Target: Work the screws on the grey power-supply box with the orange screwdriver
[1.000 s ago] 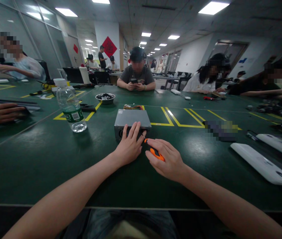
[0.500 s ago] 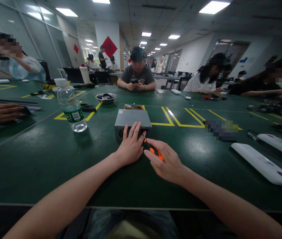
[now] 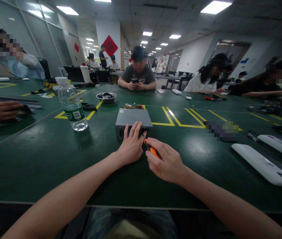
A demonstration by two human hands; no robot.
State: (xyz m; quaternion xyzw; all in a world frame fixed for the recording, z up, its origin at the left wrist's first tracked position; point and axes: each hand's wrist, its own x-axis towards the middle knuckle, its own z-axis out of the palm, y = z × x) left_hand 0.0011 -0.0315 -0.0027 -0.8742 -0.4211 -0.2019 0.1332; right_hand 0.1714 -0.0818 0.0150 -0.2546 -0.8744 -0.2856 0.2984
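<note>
A grey metal computer power supply (image 3: 133, 115) sits on the green table in front of me, its fan face turned toward me and a bundle of coloured wires (image 3: 134, 106) behind it. My left hand (image 3: 131, 142) lies against its front and top edge with fingers stretched and spread. In my right hand (image 3: 167, 161) is an orange and black screwdriver (image 3: 153, 149), gripped by the handle. Its thin shaft points at the lower right of the front face, close beside a left-hand finger. Whether the tip sits in a screw is too small to tell.
A water bottle (image 3: 72, 106) stands left of the power supply, with a metal bowl (image 3: 106, 97) of small dark parts behind. White devices (image 3: 262, 164) lie at right, near a blurred dark object (image 3: 222, 130). Another person's hand (image 3: 1, 111) is at far left; people sit around the table.
My right-hand fingers have shifted and turned slightly around the screwdriver handle, covering more of it. The left hand and power supply stay in place; the view has tilted a little.
</note>
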